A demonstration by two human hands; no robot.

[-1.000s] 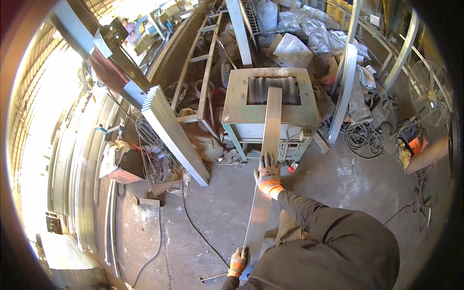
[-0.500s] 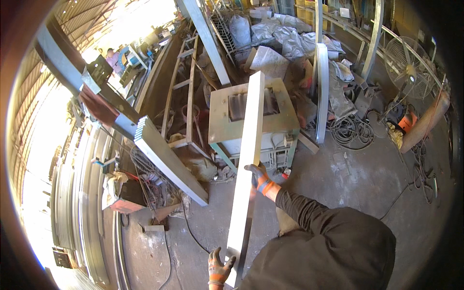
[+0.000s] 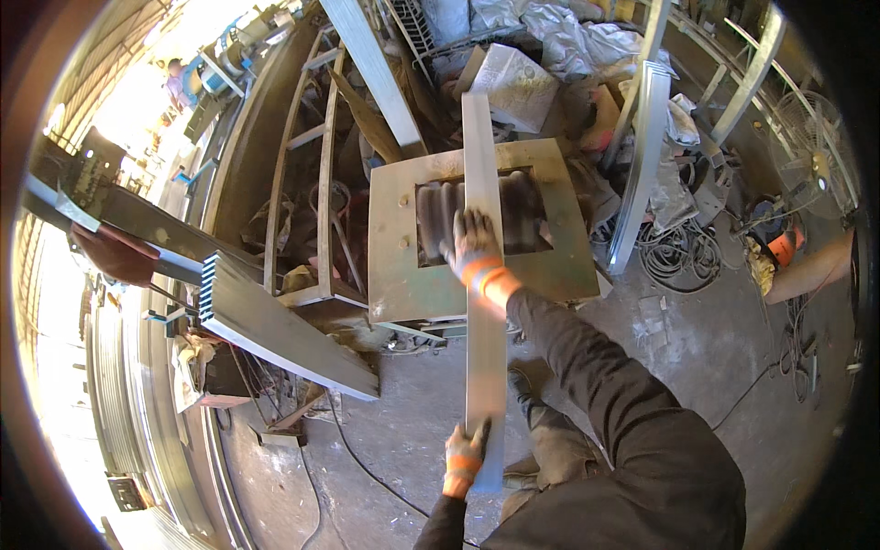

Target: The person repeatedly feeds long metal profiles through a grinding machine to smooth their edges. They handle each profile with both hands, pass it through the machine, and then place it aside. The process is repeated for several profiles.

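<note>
A long, flat silver metal bar (image 3: 486, 367) lies across the box-shaped machine (image 3: 412, 289). Dark ribbed rollers (image 3: 440, 215) show through the machine's square top opening, on either side of the bar. My right hand (image 3: 475, 240), in a grey and orange glove, rests flat on the bar above that opening with its fingers spread. Close to my body, my left hand (image 3: 463, 451), gloved the same way, grips the left edge of the bar near its lower end. The left thumb shows on top; the fingers underneath are hidden.
A stack of curved metal bars (image 3: 284, 321) leans at the left, and another stack (image 3: 642, 165) stands at the right. A cable (image 3: 367, 481) runs along the floor by my left arm. Coiled cables (image 3: 678, 257) and a fan (image 3: 814, 156) are at the right.
The bar has swung more upright in view and come down over the machine. My right hand has moved forward from its edge onto its top face. My left hand has shifted forward and right.
</note>
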